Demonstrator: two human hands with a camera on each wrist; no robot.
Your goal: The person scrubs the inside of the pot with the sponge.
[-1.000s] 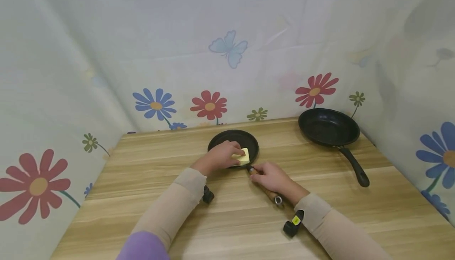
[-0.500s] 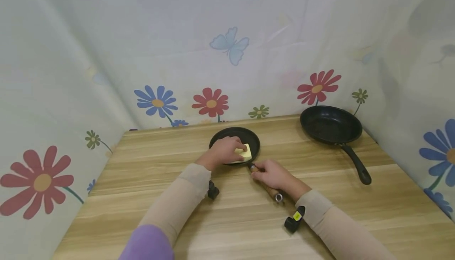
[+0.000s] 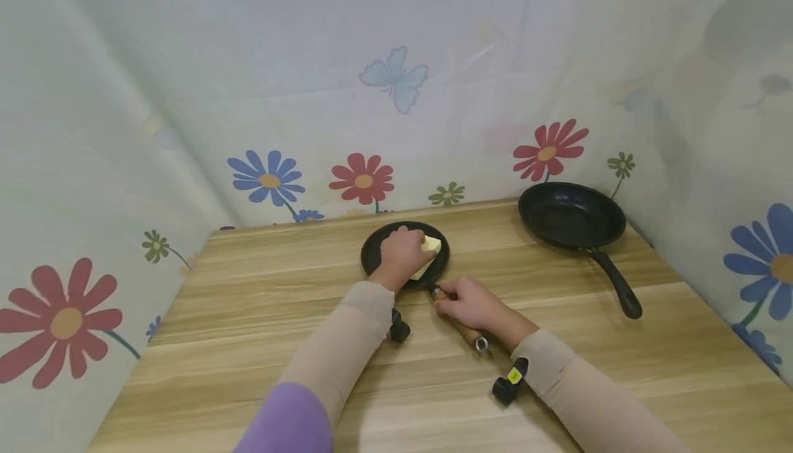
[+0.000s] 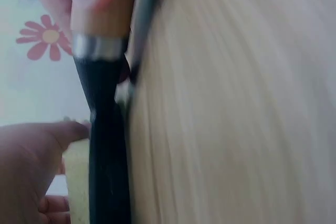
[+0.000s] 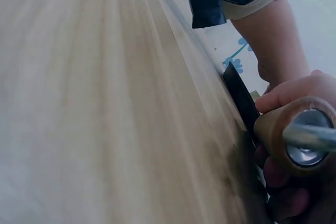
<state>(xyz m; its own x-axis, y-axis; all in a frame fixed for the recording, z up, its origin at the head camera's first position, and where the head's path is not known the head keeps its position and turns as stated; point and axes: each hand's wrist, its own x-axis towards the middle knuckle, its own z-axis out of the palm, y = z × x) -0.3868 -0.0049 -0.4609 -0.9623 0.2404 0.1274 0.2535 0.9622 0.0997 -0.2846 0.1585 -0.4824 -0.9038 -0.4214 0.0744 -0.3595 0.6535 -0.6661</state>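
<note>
A small black frying pan (image 3: 372, 255) lies on the wooden table in the head view. Inside it, my left hand (image 3: 401, 257) grips a pale yellow sponge (image 3: 431, 244), thumb and fingers at its sides. The left wrist view catches the sponge (image 4: 79, 182) partly behind the pan's dark side. My right hand (image 3: 476, 305) holds the pan's wooden handle (image 3: 463, 329) near its metal collar. The handle's end, with a metal ring, points toward me. Most of the pan's left inside is under my left hand.
A larger black frying pan (image 3: 570, 215) stands at the back right of the table (image 3: 279, 301), its black handle (image 3: 616, 284) pointing toward me. Flower-printed sheeting (image 3: 396, 143) rises behind and beside the table. Each wrist wears a black camera mount (image 3: 509, 383).
My left hand has moved forward and a little right within the small pan, carrying the sponge, which has turned. The right hand keeps its hold on the handle.
</note>
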